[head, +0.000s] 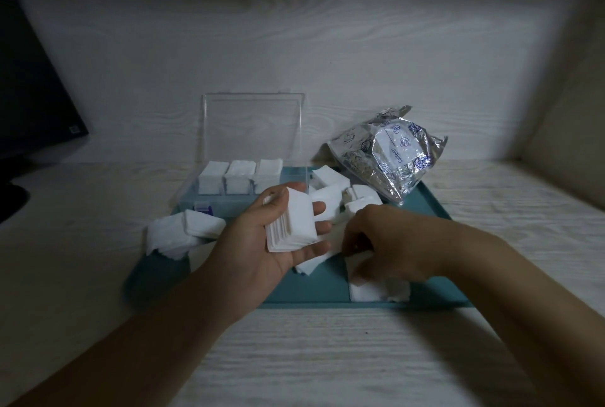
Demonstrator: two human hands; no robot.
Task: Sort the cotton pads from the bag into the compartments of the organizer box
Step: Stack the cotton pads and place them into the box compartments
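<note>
On the pale wood-grain table [327, 357] sits a teal tray [307, 288], and the person works over it with both hands. Palm up, the left hand [281, 243] has its grip closed around a neat stack of square cotton pads [293, 226], thumb on the far side and fingers curled up at the near edge. Palm down over the tray's right part, the right hand [383, 243] has its fingertips bent onto loose pads [376, 290] lying there; whether its grip has actually caught one I cannot tell, since the fingers are blurred and tucked under.

Behind the hands stands the clear organizer box [252, 177], its lid [253, 131] upright, with three back compartments each filled with white pads. More pads [330, 177] lie scattered on the tray between the box and the crinkled silver bag [393, 158], which rests at the tray's far right corner. Another heap of pads [176, 233] hangs over the tray's left edge. At far left stands a dark monitor [29, 95].
</note>
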